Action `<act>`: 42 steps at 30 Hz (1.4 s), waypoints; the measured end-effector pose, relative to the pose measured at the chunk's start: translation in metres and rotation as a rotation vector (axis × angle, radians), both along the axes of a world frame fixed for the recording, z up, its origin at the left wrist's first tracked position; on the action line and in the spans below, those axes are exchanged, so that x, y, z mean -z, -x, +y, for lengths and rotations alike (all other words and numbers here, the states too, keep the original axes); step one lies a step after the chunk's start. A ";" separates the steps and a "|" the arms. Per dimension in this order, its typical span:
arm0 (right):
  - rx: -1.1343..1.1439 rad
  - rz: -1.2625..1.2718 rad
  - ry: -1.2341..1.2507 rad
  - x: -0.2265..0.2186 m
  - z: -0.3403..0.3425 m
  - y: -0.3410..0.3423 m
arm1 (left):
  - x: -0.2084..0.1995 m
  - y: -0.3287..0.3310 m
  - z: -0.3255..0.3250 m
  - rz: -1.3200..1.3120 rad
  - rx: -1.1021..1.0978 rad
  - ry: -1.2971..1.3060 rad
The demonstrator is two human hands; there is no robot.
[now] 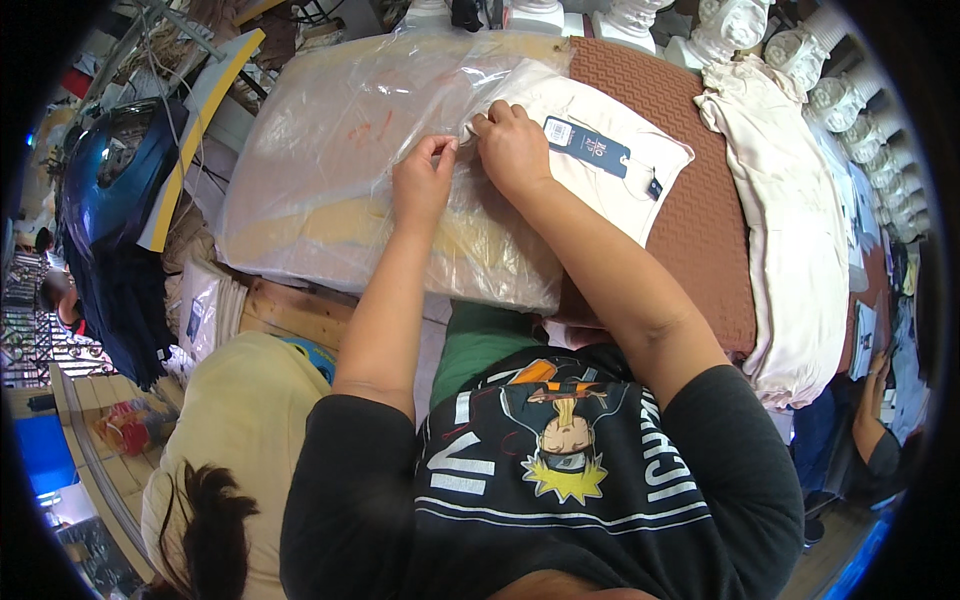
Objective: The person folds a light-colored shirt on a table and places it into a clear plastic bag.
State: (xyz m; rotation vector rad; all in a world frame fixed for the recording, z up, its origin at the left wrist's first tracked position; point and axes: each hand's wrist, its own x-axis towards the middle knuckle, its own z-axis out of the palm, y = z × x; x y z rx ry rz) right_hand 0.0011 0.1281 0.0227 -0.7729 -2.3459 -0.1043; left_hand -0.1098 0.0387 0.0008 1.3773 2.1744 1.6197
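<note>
A folded cream garment [590,100] lies at the far side of the padded work surface, with a dark blue hang tag [587,146] on top and a smaller dark tag [654,187] near its corner. My right hand [513,150] rests over the garment's left edge, fingers curled and pinching the fabric there. Just left of it, my left hand [422,180] is closed in a pinch, its fingertips beside the same edge. What the left fingertips hold is too small to make out. Clear plastic sheeting [330,160] lies beneath and around the left hand.
Brown textured cloth [700,230] covers the surface's right part. A long heap of cream garments [790,230] lies along the right. White balusters [720,30] line the far edge. At left are a yellow-edged board [200,140], a blue helmet-like object [120,150] and a person in beige [250,420].
</note>
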 end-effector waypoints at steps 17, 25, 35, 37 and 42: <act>-0.032 -0.184 0.110 -0.015 -0.011 -0.017 | 0.007 0.007 0.003 -0.193 -0.076 0.059; 0.114 -0.081 0.216 -0.039 0.046 -0.123 | -0.018 -0.006 0.001 -0.710 0.030 0.368; 0.339 -0.189 0.642 -0.031 0.101 -0.183 | 0.018 -0.010 0.043 -0.626 -0.096 0.008; 0.334 -0.223 0.698 -0.036 0.102 -0.187 | 0.018 -0.009 0.045 -0.584 -0.088 -0.003; 0.338 -0.273 0.354 -0.045 0.081 -0.174 | 0.022 -0.003 0.045 0.113 -0.291 0.127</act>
